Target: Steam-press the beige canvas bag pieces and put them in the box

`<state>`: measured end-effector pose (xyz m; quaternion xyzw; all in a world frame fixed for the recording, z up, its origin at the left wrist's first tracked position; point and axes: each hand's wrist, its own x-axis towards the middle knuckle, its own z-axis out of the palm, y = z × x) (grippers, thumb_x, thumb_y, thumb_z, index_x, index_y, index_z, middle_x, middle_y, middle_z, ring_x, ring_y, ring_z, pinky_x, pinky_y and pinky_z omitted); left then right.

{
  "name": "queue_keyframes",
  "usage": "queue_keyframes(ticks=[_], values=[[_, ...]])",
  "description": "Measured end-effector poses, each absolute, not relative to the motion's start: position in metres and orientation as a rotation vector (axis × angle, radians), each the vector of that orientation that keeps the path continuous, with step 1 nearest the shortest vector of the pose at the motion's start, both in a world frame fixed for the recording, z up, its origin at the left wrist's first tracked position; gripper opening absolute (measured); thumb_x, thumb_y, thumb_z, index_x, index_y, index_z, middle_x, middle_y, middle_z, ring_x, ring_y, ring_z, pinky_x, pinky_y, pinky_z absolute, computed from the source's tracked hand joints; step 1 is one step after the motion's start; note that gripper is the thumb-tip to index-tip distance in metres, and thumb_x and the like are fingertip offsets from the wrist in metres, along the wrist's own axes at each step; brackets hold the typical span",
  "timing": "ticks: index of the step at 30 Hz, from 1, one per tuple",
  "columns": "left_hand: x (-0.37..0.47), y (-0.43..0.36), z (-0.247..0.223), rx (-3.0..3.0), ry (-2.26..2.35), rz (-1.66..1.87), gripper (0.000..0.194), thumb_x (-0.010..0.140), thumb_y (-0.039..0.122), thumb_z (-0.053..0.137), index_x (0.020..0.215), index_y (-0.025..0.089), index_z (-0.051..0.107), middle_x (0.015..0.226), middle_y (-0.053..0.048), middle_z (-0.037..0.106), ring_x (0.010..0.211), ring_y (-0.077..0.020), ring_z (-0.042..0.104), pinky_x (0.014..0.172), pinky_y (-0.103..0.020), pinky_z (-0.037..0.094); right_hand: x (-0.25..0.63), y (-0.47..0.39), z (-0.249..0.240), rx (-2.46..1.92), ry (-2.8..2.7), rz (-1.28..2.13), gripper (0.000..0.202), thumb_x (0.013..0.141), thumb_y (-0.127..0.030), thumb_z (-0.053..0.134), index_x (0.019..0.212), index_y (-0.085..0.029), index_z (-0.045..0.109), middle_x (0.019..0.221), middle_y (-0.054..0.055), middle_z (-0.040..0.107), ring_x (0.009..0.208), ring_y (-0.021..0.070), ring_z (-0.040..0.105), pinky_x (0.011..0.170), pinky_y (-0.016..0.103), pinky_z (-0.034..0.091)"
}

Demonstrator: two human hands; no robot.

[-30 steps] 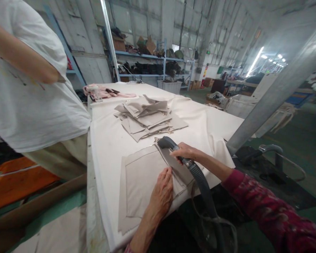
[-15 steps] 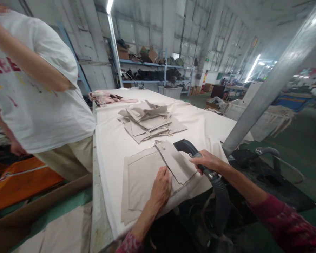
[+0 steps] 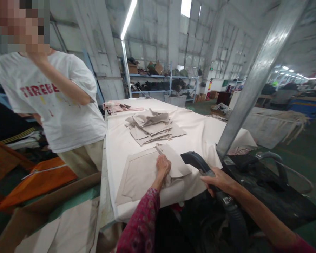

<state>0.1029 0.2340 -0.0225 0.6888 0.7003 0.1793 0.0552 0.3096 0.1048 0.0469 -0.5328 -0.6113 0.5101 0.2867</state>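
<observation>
My right hand (image 3: 213, 181) is wrapped round a black vacuum nozzle (image 3: 196, 160), whose hose runs down toward me. The nozzle's mouth is beside the right edge of a beige fabric flap (image 3: 175, 161). My left hand (image 3: 163, 166) has its fingers curled at the flap's left edge, over a larger beige fabric panel (image 3: 140, 174) lying flat on the cloth-covered table. Whether those fingers pinch the flap is too small to tell. Behind them sits a loose pile of similar beige pieces (image 3: 152, 126).
At the left stands a person in a white shirt (image 3: 65, 102). A metal post (image 3: 255, 91) rises at the table's right. Black equipment (image 3: 268, 186) is below it. Pink fabric (image 3: 121, 107) lies at the far left corner, and a carton (image 3: 28, 219) holds fabric panels.
The view has shifted, showing more of the person. My left hand has moved up along the flap toward its top. The nozzle remains in my right hand, now off the flap's right side.
</observation>
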Motion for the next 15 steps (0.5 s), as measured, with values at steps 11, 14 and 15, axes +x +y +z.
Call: queue_keyframes(ticks=[11, 14, 15], values=[[0.003, 0.259, 0.097, 2.727, 2.043, 0.321, 0.015, 0.087, 0.024, 0.051, 0.094, 0.013, 0.059, 0.097, -0.006, 0.061, 0.087, -0.0159, 0.058, 0.078, -0.036, 0.049, 0.330, 0.066, 0.048, -1.358, -1.617, 1.317, 0.035, 0.080, -0.042, 0.057, 0.059, -0.014, 0.053, 0.045, 0.001, 0.056, 0.038, 0.0127, 0.053, 0.040, 0.022, 0.040], [0.011, 0.243, 0.107, 2.916, 1.945, 0.268, 0.016, 0.084, 0.008, 0.047, 0.094, 0.006, 0.060, 0.104, -0.015, 0.059, 0.095, -0.0212, 0.056, 0.080, -0.037, 0.047, 0.328, 0.062, 0.048, -1.358, -1.627, 1.304, 0.036, 0.081, -0.042, 0.056, 0.059, -0.014, 0.053, 0.045, 0.001, 0.056, 0.039, 0.0125, 0.052, 0.041, 0.022, 0.040], [0.016, 0.233, 0.100, 2.970, 1.894, 0.251, 0.020, 0.083, 0.004, 0.044, 0.094, 0.005, 0.060, 0.106, -0.018, 0.058, 0.097, -0.0228, 0.055, 0.081, -0.037, 0.047, 0.328, 0.061, 0.048, -1.355, -1.642, 1.299, 0.036, 0.082, -0.042, 0.055, 0.059, -0.014, 0.054, 0.044, 0.001, 0.056, 0.039, 0.0123, 0.052, 0.042, 0.022, 0.039]])
